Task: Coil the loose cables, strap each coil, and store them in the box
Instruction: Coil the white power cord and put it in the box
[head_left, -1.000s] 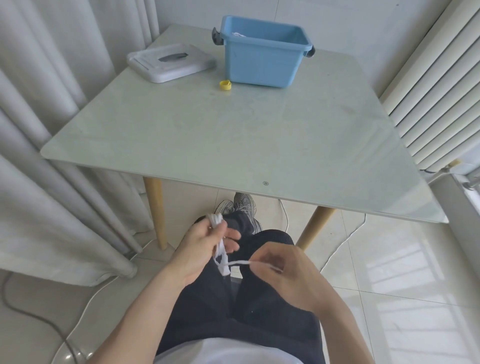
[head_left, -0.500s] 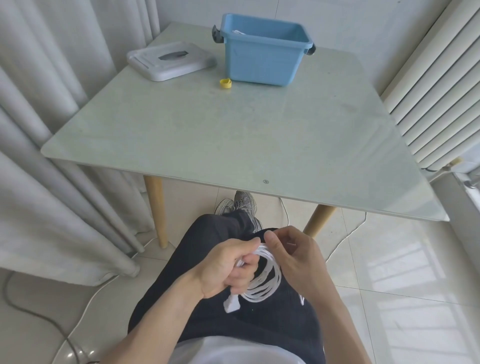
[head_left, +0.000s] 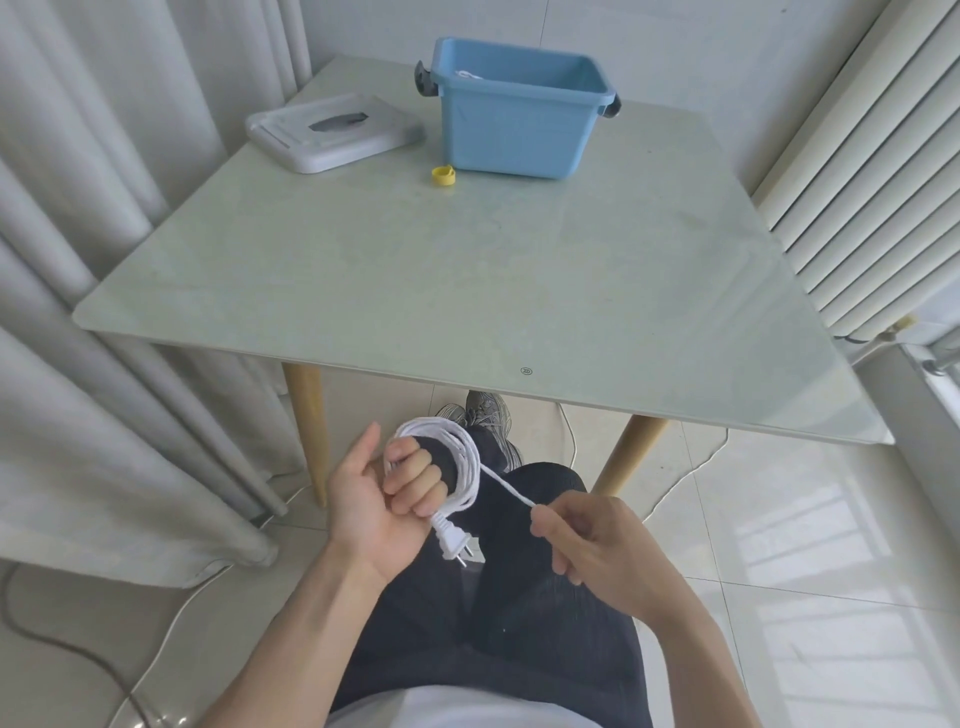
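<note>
Worktop: the pale glass top fills the middle of your view, carried on wooden legs; you sit at its near edge with your knees below it.
Box: the blue box stands open at the far side of the worktop; something white shows inside near its back wall, too small to tell what.
Lid: a grey-white lid lies flat on the worktop, just left of the box.
Left hand: your fingers are curled shut around the white cable coil, held over your lap below the worktop's near edge.
Right hand: your fingers pinch the cable's loose end, drawn taut from the coil down to your right.
Plug: it hangs from the bottom of the coil, prongs pointing down.
Strap: a small yellow loop lies on the worktop, just in front of the box's left corner.
</note>
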